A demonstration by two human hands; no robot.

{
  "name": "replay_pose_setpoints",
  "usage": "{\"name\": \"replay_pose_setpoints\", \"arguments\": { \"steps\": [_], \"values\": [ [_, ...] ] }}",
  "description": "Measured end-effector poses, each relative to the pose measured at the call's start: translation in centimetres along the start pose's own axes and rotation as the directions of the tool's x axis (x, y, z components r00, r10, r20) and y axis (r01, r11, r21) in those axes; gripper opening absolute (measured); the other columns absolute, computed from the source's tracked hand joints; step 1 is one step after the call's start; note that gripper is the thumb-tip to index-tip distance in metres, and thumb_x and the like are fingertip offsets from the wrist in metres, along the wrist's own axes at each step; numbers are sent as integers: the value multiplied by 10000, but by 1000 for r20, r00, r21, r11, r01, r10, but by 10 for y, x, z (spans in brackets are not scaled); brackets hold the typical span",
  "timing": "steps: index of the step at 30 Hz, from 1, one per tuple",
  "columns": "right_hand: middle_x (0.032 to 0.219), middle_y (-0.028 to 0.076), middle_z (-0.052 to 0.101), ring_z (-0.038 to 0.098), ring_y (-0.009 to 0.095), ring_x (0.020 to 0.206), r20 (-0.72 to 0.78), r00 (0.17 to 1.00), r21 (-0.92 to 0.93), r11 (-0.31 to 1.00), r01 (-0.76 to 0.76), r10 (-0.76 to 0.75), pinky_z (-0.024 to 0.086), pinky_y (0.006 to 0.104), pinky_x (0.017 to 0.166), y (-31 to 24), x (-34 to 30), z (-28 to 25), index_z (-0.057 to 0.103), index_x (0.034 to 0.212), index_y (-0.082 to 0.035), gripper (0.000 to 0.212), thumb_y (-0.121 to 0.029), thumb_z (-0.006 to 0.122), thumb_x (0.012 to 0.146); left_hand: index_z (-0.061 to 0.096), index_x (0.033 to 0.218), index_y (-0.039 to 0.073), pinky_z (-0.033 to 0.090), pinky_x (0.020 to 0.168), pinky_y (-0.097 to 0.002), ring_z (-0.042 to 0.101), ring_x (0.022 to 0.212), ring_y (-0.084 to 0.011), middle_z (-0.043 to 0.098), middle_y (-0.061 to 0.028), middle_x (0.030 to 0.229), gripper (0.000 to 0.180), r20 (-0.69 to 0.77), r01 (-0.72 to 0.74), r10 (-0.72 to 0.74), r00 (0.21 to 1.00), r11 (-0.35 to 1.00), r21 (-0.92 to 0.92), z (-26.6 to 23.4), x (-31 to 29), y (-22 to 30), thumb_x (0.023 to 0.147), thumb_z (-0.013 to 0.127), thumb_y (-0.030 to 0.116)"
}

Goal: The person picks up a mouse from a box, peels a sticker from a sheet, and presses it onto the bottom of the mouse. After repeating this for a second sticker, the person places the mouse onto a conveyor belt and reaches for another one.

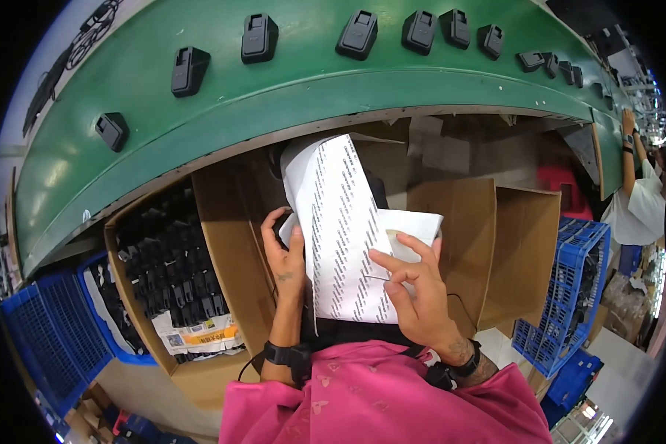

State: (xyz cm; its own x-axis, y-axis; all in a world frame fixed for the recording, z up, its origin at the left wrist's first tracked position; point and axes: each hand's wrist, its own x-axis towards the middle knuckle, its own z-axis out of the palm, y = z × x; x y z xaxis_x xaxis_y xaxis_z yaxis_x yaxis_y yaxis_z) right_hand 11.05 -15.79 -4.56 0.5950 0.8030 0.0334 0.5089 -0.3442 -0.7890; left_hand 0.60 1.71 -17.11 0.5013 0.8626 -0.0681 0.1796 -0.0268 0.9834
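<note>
Head view: left hand (285,259) pinches the printed white sheet (339,229) at left, maybe so it won't flop; right hand (425,300), fingers bent, touches its right side, grip unclear. It's nearer than the green table (303,78).

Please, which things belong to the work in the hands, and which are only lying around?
Part of the work:
white printed sheet
left hand and right hand, both on it

Seemingly just lying about:
black devices on the green bench
cardboard box of black pieces at left
blue crate at right
</note>
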Motion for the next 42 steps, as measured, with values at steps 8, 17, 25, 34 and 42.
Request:
{"name": "replay_pose_setpoints", "arguments": {
  "steps": [8, 17, 25, 34, 42],
  "values": [
    [1057, 105, 698, 523, 238, 1050, 90, 995, 178, 984, 29, -46, 443, 340, 882, -28, -11, -9, 544, 845, -52, 60, -10, 584, 858, 470, 1233, 6, 394, 950, -316, 523, 1060, -211, 522, -103, 1156, 476, -97, 74, -74, 992, 997, -6, -22, 3, -31, 811, 676, 82],
    [827, 76, 658, 568, 78, 743, -223, 883, 485, 833, -266, 412, 447, 211, 732, 40, -1, -76, 495, 893, -62, 108, -139, 560, 931, 431, 1247, 64, 422, 883, -296, 488, 998, -175, 479, -76, 1099, 544, -305, 238, -302, 903, 944, -229, -41, -11, 52, 772, 686, -12],
    [660, -57, 427, 383, 39, 613, -342, 874, 216, 934, -284, 345, 342, 193, 577, 154, 48, -90, 525, 897, -46, 84, -113, 537, 947, 414, 1236, 75, 418, 849, -265, 471, 947, -131, 457, -46, 1077, 494, -344, 61, -196, 918, 929, -366, -16, -26, 104, 821, 680, 39],
    [1143, 132, 602, 567, 186, 1042, -300, 875, 629, 768, -118, 380, 466, 289, 864, 45, 12, -36, 494, 958, -51, 36, -80, 513, 948, 441, 1202, 75, 453, 748, -255, 500, 844, -120, 493, -41, 1004, 433, -197, 37, -83, 977, 973, -229, -6, -6, 98, 841, 681, 76],
    [1180, 85, 512, 524, 137, 966, -401, 854, 520, 850, -86, 332, 430, 248, 832, 26, 10, -34, 522, 911, -38, 30, -16, 541, 903, 419, 1192, 102, 460, 562, -236, 602, 716, -139, 555, -62, 925, 363, -166, 95, -171, 971, 916, -389, -51, -5, 91, 884, 610, 79]
  ]
}}
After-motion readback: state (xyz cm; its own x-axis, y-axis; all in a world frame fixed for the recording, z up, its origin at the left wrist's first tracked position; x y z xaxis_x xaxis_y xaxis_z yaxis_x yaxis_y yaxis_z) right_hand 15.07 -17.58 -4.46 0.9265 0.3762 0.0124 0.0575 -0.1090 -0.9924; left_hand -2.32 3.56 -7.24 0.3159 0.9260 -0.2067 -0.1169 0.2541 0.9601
